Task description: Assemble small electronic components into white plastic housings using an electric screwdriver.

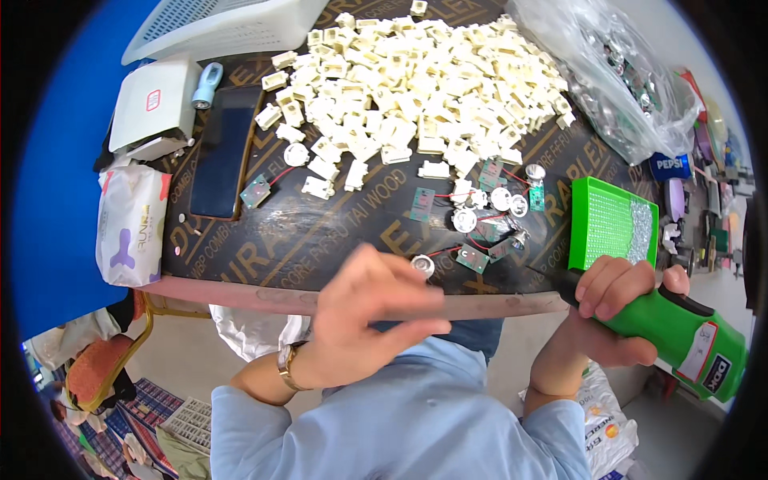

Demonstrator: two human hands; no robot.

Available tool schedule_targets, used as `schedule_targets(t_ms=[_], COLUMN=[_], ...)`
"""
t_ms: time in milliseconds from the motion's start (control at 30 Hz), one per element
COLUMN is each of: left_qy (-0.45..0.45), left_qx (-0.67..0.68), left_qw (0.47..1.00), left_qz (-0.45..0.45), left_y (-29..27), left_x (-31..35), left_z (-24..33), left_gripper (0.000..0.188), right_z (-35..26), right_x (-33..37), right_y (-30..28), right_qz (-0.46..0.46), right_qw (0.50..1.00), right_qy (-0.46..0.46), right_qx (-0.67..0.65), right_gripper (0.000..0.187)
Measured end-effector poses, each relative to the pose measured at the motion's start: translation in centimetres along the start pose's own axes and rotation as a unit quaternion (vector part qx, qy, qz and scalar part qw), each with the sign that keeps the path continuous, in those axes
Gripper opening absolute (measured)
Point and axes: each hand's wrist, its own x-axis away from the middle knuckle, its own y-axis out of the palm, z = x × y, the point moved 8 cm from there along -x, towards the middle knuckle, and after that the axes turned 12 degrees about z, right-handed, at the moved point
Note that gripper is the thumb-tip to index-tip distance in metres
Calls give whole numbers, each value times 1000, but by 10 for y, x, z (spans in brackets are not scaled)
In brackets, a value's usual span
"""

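My right hand (612,312) is wrapped round a green electric screwdriver (676,332) at the table's right front edge; its dark tip end points left. My left hand (372,308) hovers over the front edge near the middle, smeared by motion, thumb and fingers apart, and I see nothing between them. Just beyond it lie several small green circuit boards (472,258) wired to round white-and-clear lamp pieces (464,220). Farther back spreads a big heap of cream plastic housings (432,88). Beside my right hand stands a green tray (578,228) with small silvery screws (642,228) along its right side.
A phone (226,152), a pale blue gadget (208,84), a white box (152,104) and a tissue pack (132,228) line the left side. At the back left is a white basket (224,32). A clear plastic bag of parts (616,72) fills the back right.
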Motion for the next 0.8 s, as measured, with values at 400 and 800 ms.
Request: schedule_targets(t_ms=[400, 800], left_qy=[283, 299], left_qx=[-446, -464], left_qw=[840, 827], left_qz=[-120, -106], left_y=[73, 74], left_x=[13, 19], left_z=[1, -3], left_gripper=[31, 30], right_z=[19, 27], right_x=[-2, -2], right_y=[40, 44], right_qz=[-157, -172], right_qw=[985, 984], right_qy=[23, 30], right_qx=[-71, -41], right_gripper=[86, 88])
